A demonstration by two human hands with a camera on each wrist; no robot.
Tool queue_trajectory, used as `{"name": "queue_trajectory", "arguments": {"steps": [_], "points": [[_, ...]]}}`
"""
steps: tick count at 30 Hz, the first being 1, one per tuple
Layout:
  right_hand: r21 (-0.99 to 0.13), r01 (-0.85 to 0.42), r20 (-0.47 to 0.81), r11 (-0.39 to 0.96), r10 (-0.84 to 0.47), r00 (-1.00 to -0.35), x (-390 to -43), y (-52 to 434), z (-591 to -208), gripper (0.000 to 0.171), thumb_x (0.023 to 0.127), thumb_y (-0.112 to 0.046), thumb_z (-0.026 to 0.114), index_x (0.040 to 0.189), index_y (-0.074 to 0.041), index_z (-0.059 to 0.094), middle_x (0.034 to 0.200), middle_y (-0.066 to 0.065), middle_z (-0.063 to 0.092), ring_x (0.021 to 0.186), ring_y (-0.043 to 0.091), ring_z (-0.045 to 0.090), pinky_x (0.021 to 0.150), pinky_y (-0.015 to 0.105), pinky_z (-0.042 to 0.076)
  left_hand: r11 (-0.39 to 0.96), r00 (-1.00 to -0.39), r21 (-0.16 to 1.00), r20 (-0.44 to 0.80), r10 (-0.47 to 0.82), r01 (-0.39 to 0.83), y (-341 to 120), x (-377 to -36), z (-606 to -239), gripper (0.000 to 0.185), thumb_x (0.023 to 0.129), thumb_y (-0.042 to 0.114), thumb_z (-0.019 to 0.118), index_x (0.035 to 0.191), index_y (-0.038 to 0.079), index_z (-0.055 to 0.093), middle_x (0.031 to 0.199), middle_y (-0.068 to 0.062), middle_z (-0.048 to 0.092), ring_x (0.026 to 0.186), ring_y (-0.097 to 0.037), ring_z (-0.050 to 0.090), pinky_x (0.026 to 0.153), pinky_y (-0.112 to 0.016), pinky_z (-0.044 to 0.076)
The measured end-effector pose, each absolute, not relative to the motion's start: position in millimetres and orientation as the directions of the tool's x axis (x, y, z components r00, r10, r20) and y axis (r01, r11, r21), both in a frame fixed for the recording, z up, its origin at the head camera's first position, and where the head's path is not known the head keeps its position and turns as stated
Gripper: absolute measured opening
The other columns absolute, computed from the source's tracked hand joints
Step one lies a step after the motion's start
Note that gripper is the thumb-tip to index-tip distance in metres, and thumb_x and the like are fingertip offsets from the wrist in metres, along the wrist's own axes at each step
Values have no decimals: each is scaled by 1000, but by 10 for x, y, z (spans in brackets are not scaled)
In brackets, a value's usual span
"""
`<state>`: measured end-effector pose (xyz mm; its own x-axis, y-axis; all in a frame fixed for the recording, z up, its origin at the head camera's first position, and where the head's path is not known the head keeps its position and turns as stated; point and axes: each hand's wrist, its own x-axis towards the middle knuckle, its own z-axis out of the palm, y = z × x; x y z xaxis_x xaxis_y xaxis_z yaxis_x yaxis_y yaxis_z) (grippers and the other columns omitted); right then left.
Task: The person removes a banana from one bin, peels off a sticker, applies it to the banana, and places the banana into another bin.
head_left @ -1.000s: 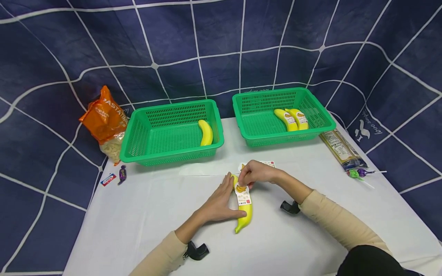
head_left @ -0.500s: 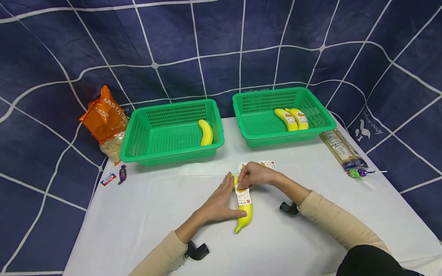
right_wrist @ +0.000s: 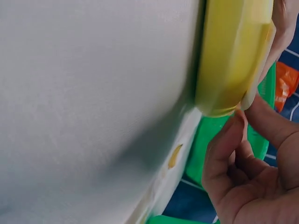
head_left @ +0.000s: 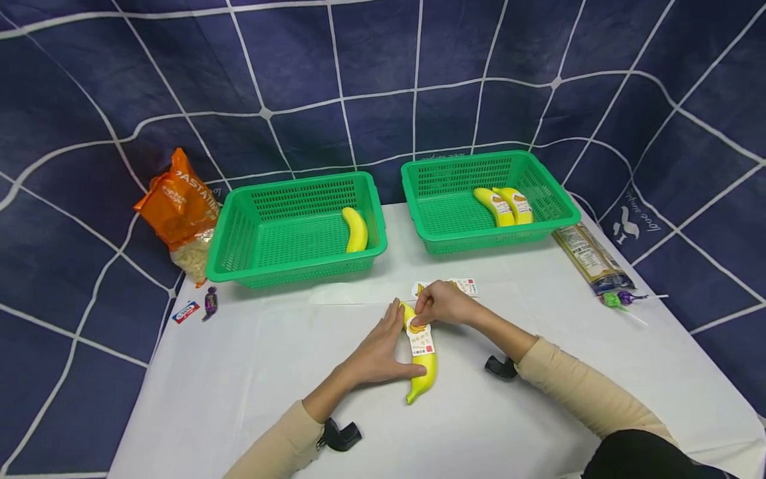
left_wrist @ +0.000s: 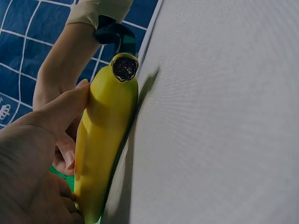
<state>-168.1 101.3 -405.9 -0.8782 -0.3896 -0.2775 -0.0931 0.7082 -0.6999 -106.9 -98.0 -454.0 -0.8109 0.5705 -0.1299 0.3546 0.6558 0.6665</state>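
Observation:
A yellow banana (head_left: 423, 369) lies on the white table (head_left: 251, 372) in the head view. A white sticker (head_left: 421, 340) runs along its upper half. My left hand (head_left: 383, 346) holds the banana from the left, fingers along its side and thumb across its lower part. My right hand (head_left: 435, 307) pinches the sticker's top end at the banana's far tip. In the left wrist view the banana (left_wrist: 105, 140) sits against my thumb (left_wrist: 56, 114). The right wrist view shows the banana (right_wrist: 233, 51) with the sticker's edge (right_wrist: 262, 65) above my curled fingers (right_wrist: 233, 154).
Two green baskets stand behind: the left one (head_left: 296, 271) holds one plain banana (head_left: 356, 229), the right one (head_left: 497, 241) two stickered bananas (head_left: 505, 206). A sticker sheet (head_left: 465, 287) lies past my right hand. An orange bag (head_left: 179, 203), candies (head_left: 209, 303), a noodle packet (head_left: 589, 259) and lollipops (head_left: 622, 299) line the sides.
My right hand's fingers have shifted slightly down and left at the sticker's top end. The banana and my left hand have stayed in place.

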Motion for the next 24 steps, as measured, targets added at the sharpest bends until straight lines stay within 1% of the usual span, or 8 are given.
{"name": "queue_trajectory", "arguments": {"steps": [6, 10, 14, 17, 21, 24], "points": [[-672, -154, -242, 724, -411, -879, -1611, 953, -3998, 15, 76, -21, 83, 73, -13, 70, 63, -3, 65, 59, 9, 54, 57, 23, 43, 654, -812, 669, -128, 569, 353, -987, -1076, -4548, 123, 74, 65, 71, 157, 8, 1, 165, -4, -10, 153, -20, -4, 124, -46, 16], [-658, -141, -260, 739, -399, -879, -1567, 931, -3939, 16, 77, -24, 81, 71, -14, 71, 64, -4, 66, 59, 9, 52, 55, 21, 40, 654, -812, 668, -126, 570, 356, -979, -1087, -4556, 123, 75, 65, 71, 157, 8, 0, 165, -5, -9, 153, -19, -4, 124, -46, 16], [-661, -130, -267, 739, -394, -880, -1541, 932, -3895, 16, 81, -24, 78, 71, -13, 71, 67, 0, 67, 59, 9, 51, 54, 22, 39, 655, -811, 666, -127, 571, 357, -976, -1090, -4560, 123, 75, 65, 71, 157, 8, 0, 165, -6, -9, 153, -20, -4, 124, -46, 16], [-671, -148, -271, 727, -426, -863, -1540, 922, -3912, 21, 85, -26, 74, 70, -11, 71, 63, 1, 64, 55, 9, 49, 53, 21, 38, 658, -812, 664, -131, 569, 354, -980, -1087, -4554, 123, 75, 66, 71, 157, 8, 1, 165, -5, -9, 153, -19, -4, 123, -46, 16], [-683, -166, -284, 711, -468, -837, -1561, 923, -3991, 33, 91, -30, 68, 65, -9, 68, 54, -1, 58, 49, 8, 45, 50, 20, 35, 659, -811, 665, -134, 569, 352, -982, -1083, -4553, 122, 74, 66, 71, 157, 8, 1, 165, -4, -10, 153, -19, -4, 123, -47, 17], [-716, -134, -299, 685, -475, -828, -1592, 944, -4048, 35, 92, -28, 66, 64, -8, 66, 54, -2, 57, 49, 8, 48, 50, 21, 40, 658, -813, 667, -133, 567, 349, -983, -1078, -4553, 122, 74, 67, 71, 157, 9, 2, 165, -4, -10, 153, -19, -4, 123, -48, 18]]}}
